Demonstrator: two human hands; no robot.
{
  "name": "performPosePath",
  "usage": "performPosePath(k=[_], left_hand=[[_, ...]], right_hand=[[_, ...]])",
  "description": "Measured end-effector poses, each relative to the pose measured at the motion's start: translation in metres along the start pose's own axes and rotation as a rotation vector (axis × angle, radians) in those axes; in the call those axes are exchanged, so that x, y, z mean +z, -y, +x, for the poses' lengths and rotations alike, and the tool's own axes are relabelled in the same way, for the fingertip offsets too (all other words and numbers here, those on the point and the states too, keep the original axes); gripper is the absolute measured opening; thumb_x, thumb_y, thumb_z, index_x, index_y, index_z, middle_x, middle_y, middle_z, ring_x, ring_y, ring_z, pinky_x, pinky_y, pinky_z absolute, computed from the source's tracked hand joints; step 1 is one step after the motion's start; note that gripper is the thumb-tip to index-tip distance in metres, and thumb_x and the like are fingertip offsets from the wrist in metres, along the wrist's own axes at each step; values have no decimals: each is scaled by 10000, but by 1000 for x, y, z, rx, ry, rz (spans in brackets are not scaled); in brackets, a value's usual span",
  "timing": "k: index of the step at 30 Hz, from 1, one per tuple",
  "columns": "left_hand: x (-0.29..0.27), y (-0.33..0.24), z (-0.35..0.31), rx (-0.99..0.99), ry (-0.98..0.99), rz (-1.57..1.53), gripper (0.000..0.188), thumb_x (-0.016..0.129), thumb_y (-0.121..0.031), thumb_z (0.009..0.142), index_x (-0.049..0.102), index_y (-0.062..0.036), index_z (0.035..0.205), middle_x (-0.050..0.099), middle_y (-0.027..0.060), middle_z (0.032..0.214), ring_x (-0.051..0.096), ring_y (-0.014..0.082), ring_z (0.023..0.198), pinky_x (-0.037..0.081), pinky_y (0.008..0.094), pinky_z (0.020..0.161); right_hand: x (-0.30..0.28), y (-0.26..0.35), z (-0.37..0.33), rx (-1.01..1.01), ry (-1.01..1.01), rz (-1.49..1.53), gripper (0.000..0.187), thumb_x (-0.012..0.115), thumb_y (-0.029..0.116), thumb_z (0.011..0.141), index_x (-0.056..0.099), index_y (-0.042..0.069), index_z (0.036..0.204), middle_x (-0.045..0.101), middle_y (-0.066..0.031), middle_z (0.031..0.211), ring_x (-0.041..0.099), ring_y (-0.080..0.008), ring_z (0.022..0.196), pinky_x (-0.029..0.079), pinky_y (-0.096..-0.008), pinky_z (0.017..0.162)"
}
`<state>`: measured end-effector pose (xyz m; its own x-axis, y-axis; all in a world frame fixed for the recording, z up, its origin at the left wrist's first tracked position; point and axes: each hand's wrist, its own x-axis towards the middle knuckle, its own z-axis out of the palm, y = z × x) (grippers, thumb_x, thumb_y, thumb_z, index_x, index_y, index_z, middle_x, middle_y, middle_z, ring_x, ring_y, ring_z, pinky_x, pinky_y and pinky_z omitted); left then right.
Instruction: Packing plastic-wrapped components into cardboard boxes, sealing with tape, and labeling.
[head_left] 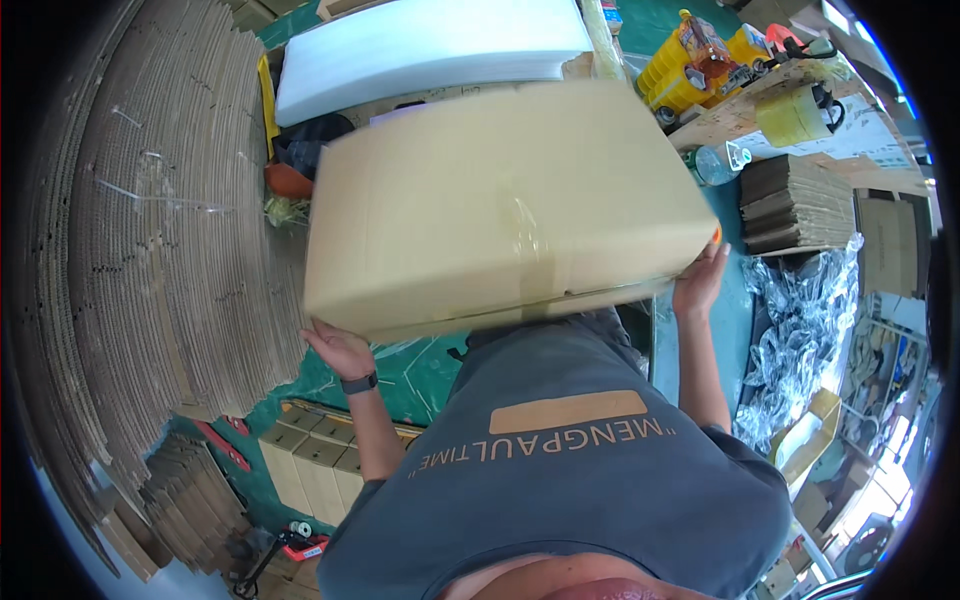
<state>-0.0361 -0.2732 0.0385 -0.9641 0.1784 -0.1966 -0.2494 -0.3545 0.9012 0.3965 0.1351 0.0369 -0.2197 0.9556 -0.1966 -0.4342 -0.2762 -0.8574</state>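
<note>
A large brown cardboard box (470, 200) is held up in front of my body, slightly tilted, with a strip of clear tape (525, 235) down its near side. My left hand (342, 350), with a dark band at the wrist, supports the near left corner from below; part of its fingers is hidden under the box. At the right end, my right hand (702, 284) grips the near corner, its fingers partly behind the cardboard. A small orange spot shows by those fingertips; I cannot make out what it is. The inside of the box is hidden.
Tall stacks of flattened cardboard (170, 220) fill the left. White foam sheets (430, 55) lie beyond the box. To the right are a plastic bottle (715, 165), a cardboard pile (795, 205) and crumpled clear film (800, 330). Small cartons (310, 455) stand on the green floor.
</note>
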Motion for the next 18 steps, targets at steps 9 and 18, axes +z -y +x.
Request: performPosePath(k=[9, 18], left_hand=[[-121, 120, 109, -705, 387, 370, 839, 374, -731, 1049, 435, -111, 1611, 465, 113, 1649, 425, 361, 1500, 298, 551, 1233], [-85, 185, 101, -1339, 341, 268, 765, 523, -659, 979, 518, -144, 1544, 460, 140, 1653, 355, 444, 1546, 168, 765, 1219]], right_hand=[[-37, -108, 9, 733, 208, -315, 713, 396, 620, 1111, 417, 148, 1645, 417, -80, 1694, 390, -274, 1547, 283, -548, 1274], [-146, -193, 0, 1098, -124, -19, 834, 490, 691, 1005, 395, 180, 1658, 282, -135, 1763, 200, -414, 1623, 77, -821, 1193]])
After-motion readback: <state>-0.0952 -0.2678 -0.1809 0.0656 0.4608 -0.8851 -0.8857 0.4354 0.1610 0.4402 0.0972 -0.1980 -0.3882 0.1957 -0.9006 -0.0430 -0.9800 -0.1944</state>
